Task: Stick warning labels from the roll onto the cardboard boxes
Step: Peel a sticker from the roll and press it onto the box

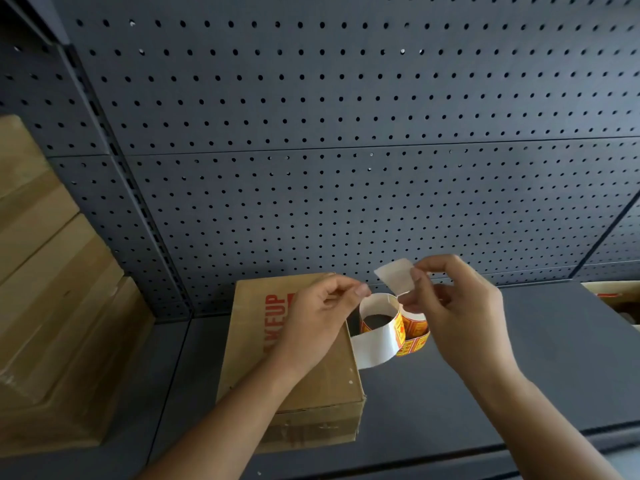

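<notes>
A cardboard box [311,386] with red print lies flat on the dark shelf, below my hands. My left hand [318,317] pinches the curled strip of yellow-and-red warning labels [388,327] by its white backing, just above the box's right edge. My right hand [457,306] pinches one label [394,274] between thumb and fingers; its white back faces me and it stands above the strip. Whether that label is fully off the backing I cannot tell.
A stack of larger cardboard boxes [52,289] fills the left side. Another box [613,296] with red print sits at the far right edge. A dark pegboard wall [346,133] stands behind the grey shelf [519,375].
</notes>
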`<control>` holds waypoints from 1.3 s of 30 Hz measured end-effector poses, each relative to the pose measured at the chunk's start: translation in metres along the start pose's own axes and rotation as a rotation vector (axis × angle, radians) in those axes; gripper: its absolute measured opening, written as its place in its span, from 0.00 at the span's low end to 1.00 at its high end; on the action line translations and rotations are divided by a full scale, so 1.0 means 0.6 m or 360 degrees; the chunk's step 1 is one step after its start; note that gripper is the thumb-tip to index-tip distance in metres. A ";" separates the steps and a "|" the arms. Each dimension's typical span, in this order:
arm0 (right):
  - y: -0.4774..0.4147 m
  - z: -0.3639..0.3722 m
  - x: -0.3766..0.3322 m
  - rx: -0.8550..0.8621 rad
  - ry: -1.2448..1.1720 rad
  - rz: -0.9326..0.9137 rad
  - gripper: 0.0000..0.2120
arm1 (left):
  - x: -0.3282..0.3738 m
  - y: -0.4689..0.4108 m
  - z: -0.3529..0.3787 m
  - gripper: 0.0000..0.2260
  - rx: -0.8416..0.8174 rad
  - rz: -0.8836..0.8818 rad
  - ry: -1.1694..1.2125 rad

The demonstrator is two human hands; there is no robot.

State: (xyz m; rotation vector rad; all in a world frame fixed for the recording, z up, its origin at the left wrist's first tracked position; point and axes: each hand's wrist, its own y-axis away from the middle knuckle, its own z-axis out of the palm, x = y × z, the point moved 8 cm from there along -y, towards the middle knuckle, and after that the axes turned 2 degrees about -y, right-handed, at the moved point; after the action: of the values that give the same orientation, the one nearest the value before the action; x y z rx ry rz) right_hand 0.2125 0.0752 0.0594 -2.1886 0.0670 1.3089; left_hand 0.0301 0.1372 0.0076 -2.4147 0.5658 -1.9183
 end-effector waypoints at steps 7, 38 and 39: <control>0.035 0.052 -0.061 -0.0033 0.0168 -0.0581 0.02 | 0.024 0.025 -0.011 0.18 0.0056 -0.0148 0.0552; -0.030 0.348 -0.021 -0.0972 -0.0061 0.0427 0.13 | -0.066 0.006 -0.254 0.14 0.0566 -0.0246 -0.0953; -0.034 0.354 -0.017 -0.0958 -0.0020 0.0408 0.13 | -0.075 0.001 -0.255 0.14 0.0564 -0.0260 -0.0968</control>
State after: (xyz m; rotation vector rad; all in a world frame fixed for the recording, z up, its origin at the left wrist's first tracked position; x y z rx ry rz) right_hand 0.0457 0.1962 0.0031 -2.7425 -0.0636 1.6450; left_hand -0.1228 0.1826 0.0036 -2.6457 0.0008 -1.0821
